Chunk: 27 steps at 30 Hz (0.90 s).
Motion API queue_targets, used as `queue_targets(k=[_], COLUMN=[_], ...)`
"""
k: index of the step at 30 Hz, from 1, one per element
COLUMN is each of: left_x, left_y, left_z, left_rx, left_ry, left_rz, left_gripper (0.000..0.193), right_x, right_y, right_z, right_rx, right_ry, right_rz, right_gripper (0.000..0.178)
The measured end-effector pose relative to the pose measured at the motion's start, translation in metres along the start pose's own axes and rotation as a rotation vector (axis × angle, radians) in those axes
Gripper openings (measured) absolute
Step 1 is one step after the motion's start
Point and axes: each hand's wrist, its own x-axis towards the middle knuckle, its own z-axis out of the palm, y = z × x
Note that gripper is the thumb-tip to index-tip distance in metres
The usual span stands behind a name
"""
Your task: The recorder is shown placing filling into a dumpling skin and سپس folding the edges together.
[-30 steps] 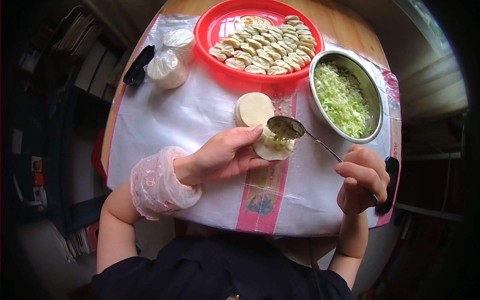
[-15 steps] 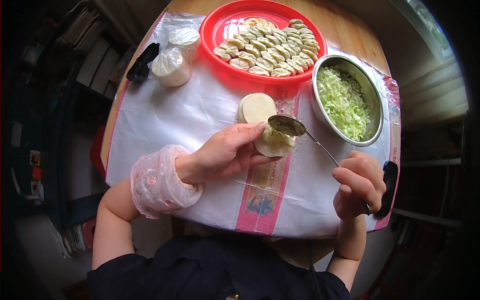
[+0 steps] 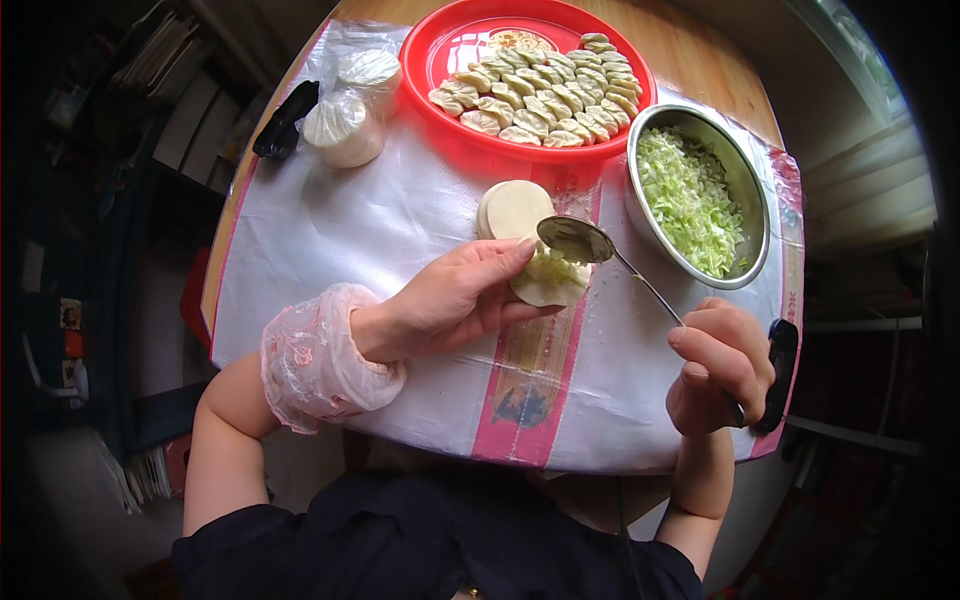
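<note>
In my left hand (image 3: 455,298) lies a round dumpling wrapper (image 3: 545,290), held at its edge between thumb and fingers. A small heap of chopped cabbage filling (image 3: 556,268) sits on it. My right hand (image 3: 722,368) is closed round the handle of a metal spoon (image 3: 577,240), whose bowl hangs just above the wrapper's far edge. A stack of round wrappers (image 3: 518,210) lies right behind the left hand. Off to the right stands a steel bowl (image 3: 757,250) of shredded pale green cabbage (image 3: 690,200).
A red round tray (image 3: 430,65) with rows of folded dumplings (image 3: 540,95) is at the back. Bagged white stacks (image 3: 342,132) and a black object (image 3: 287,120) lie back left. Another black object (image 3: 779,375) rests by my right hand. A plastic sheet (image 3: 300,240) covers the table.
The spoon has tipped and lifted slightly off the wrapper, and more of the filling shows on it. Both hands stay nearly where they were.
</note>
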Motion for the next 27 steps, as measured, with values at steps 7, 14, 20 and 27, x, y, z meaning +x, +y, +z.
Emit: queue_targets(k=[7, 14, 20, 27], left_x=[0.0004, 0.0005, 0.0012, 0.0014], left_y=[-0.0034, -0.0028, -0.0005, -0.0004], left_z=[-0.0048, -0.0039, -0.0003, -0.0033], left_rx=[0.044, 0.104, 0.045, 0.079], left_ry=[0.006, -0.017, -0.004, -0.02], left_rz=[-0.005, 0.028, 0.04, 0.042], left_gripper=[0.044, 0.045, 0.042, 0.046], right_x=[-0.0004, -0.0023, -0.0027, -0.0024], right_y=[-0.0007, 0.0032, 0.0063, 0.0046], right_z=[0.0027, 0.0007, -0.0029, 0.0028], right_rx=[0.02, -0.001, 0.005, 0.033], right_ry=[0.034, 0.108, 0.138, 0.09], right_rz=[0.005, 0.004, 0.045, 0.015], right_gripper=[0.016, 0.019, 0.019, 0.018])
